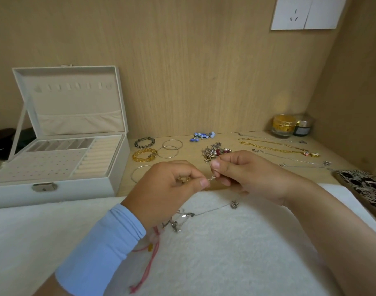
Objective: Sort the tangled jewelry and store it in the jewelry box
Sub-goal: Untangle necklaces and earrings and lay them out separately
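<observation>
Here, tiny silver clasp (pixel 212 179) pinched between fingers (pixel 204 183) of left hand (pixel 172 184) and right hand (pixel 253 176), chain (pixel 212 210) on towel (pixel 225 257) beneath.

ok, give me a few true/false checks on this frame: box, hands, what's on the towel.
1. The jewelry box lid stands open. True.
2. The left hand and right hand both pinch one small silver piece. True.
3. The amber bracelet is stored in the box. False: it lies on the desk beside the box.
4. Nothing lies on the white towel. False: a silver chain lies on it.
</observation>
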Available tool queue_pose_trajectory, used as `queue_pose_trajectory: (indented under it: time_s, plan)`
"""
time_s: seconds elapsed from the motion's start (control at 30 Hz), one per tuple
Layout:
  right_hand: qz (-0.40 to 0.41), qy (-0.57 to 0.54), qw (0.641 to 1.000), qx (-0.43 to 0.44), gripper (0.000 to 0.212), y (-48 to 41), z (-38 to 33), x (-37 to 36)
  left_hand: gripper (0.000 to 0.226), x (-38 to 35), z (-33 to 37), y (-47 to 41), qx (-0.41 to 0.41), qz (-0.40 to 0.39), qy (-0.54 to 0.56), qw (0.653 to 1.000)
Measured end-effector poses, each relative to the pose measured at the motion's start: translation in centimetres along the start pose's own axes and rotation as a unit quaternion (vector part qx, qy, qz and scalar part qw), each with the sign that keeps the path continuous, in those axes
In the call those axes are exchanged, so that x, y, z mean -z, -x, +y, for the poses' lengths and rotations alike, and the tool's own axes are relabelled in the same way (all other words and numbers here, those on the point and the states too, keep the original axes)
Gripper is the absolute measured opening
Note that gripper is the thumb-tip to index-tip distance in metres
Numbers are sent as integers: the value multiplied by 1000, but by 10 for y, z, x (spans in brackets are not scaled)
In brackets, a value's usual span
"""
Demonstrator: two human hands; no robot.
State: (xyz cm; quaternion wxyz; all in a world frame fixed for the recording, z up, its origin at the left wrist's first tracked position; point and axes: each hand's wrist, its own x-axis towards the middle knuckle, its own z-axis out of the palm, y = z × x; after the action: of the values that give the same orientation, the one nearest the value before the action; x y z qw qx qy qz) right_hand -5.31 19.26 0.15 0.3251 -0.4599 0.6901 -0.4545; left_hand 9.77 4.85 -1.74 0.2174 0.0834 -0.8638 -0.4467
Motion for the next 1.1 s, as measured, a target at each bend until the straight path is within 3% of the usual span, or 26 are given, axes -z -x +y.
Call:
queue_pose_trajectory:
  time_s: [0.27,0.43,0.57,0.8,0.97,1.1]
  plan:
    - [14,32,999,-9,28,0,-1,-1,19,-3,1,-2,48,82,92,991]
    - [14,-13,999,43,8,2,-4,-2,23,-1,0,-5,84,68,126,986]
    - [63,-24,994,87,7,-4,3,-3,19,0,-3,-5,57,49,72,995]
    - [28,-47,997,53,19,-1,-5,-8,28,0,-7,-5,3,28,2,1000]
    - [13,-88,996,9,22,-3,-7,-9,45,-6,1,-8,71,33,191,979]
    - [-7,-108,994,-2,34,-4,-6,-11,33,-9,3,-10,100,-10,358,928]
